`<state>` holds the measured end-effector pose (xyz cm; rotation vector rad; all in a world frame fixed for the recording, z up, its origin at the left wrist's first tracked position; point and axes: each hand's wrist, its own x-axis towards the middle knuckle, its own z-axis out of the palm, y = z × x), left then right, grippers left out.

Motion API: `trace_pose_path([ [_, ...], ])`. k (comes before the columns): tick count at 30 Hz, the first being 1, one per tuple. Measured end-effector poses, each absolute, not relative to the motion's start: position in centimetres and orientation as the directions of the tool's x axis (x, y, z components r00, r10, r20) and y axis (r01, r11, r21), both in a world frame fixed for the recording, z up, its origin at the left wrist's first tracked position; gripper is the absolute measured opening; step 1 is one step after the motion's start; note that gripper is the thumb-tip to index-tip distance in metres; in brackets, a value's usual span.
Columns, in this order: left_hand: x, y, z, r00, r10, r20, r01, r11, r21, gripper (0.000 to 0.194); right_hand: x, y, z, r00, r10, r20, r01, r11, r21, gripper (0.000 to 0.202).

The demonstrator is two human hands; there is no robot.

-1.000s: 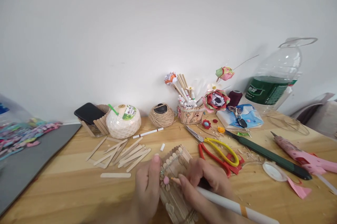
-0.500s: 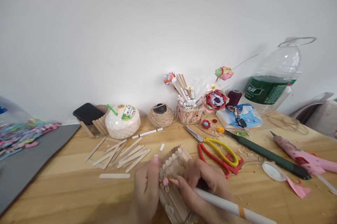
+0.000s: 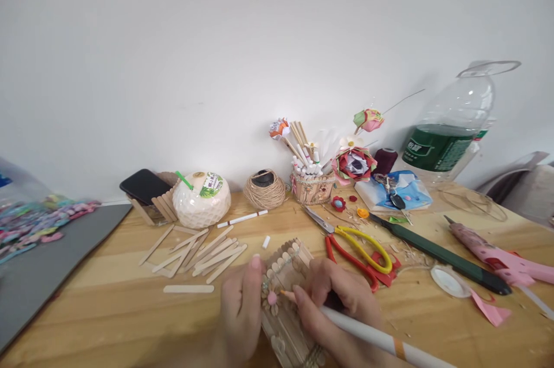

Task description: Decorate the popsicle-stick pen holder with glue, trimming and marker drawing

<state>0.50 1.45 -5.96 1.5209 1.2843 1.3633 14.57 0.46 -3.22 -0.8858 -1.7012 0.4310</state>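
Pale wood: the stick-built piece (image 3: pixel 286 330) is at near middle of the worktop (image 3: pixel 108 313), slanted, between the two hands. The left hand (image 3: pixel 242 307) is clamped on its left edge, thumb up; the right hand (image 3: pixel 344 293) grips a white marker (image 3: pixel 367 330) with an orange band. Tip points left, just beside the pink-centred flower (image 3: pixel 272 298) on the piece; cannot tell whether it touches a petal.

Slightly farther, left: one flat stick (image 3: pixel 189 289) alone. On the right, a pink glue gun (image 3: pixel 487 255), a dark green tool (image 3: pixel 445 255), then scissors (image 3: pixel 364 247) with red and yellow handles, blades toward far left. Small white cap (image 3: pixel 266 241) just beyond the piece. Loose sticks (image 3: pixel 216 255) heaped left of it, a capless-looking slim marker (image 3: pixel 242 218) behind them.

Far row, left to right: black phone (image 3: pixel 145 185) leaning in a stick holder (image 3: pixel 164 206), white coconut (image 3: pixel 201 203) with green straw, twine ball (image 3: pixel 265 190), decorated pot (image 3: pixel 314 190) full of markers, large paper flower (image 3: pixel 355 164), clear bottle (image 3: pixel 445 146) with green label. Pale wall (image 3: pixel 216 39) behind everything.
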Motion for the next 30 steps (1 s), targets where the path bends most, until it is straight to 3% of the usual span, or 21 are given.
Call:
trace_pose_path([
  [18, 0.43, 1.59, -6.13, -0.050, 0.956, 0.290, 0.199, -0.275, 0.940, 0.052, 14.45, 0.27, -3.47, -0.087, 0.721, 0.687, 0.352, 0.668, -0.656, 0.031],
  [25, 0.60, 1.45, -6.02, -0.048, 0.946, 0.319, 0.186, -0.306, 0.934, 0.054, 14.44, 0.10, -3.42, -0.084, 0.754, 0.652, 0.314, 0.641, -0.700, 0.031],
  [28, 0.57, 1.66, -5.80, -0.051, 0.940, 0.338, 0.191, -0.323, 0.927, 0.055, 14.57, -0.08, -3.52, -0.048, 0.800, 0.598, 0.197, 0.594, -0.780, 0.031],
  [30, 0.38, 2.15, -5.60, -0.036, 0.945, 0.326, 0.177, -0.315, 0.933, 0.055, 14.81, -0.01, -3.55, 0.016, 0.865, 0.502, -0.006, 0.502, -0.865, 0.031],
])
